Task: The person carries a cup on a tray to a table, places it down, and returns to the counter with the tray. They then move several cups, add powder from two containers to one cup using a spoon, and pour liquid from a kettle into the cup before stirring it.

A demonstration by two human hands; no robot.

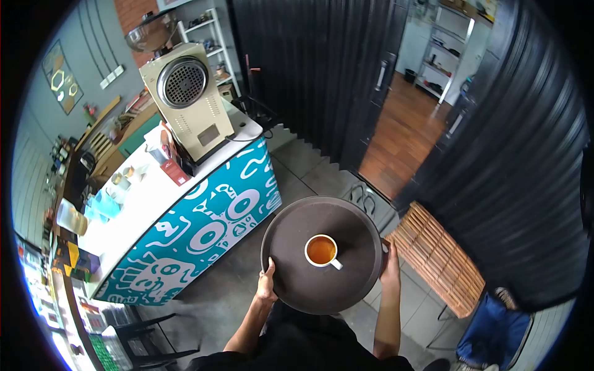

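Observation:
A round dark brown serving tray [297, 287] is held level in front of my body. My left hand [266, 283] grips its lower left rim, thumb on top and the other fingers hidden underneath. At the right rim, my right hand [390, 266] has hold of the same tray, its fingers partly out of sight below the edge. Near the middle of the tray stands a white cup [335, 264], upright, with amber-brown liquid inside and its handle pointing to the lower right. Neither hand touches the cup.
To the left is a counter with a teal patterned front [210, 229], bearing a beige coffee grinder [207, 120] and several cups. A slatted bamboo table [436, 260] and a blue chair [495, 331] stand right. Ahead, black folding doors [303, 68] open onto a wooden floor [399, 145].

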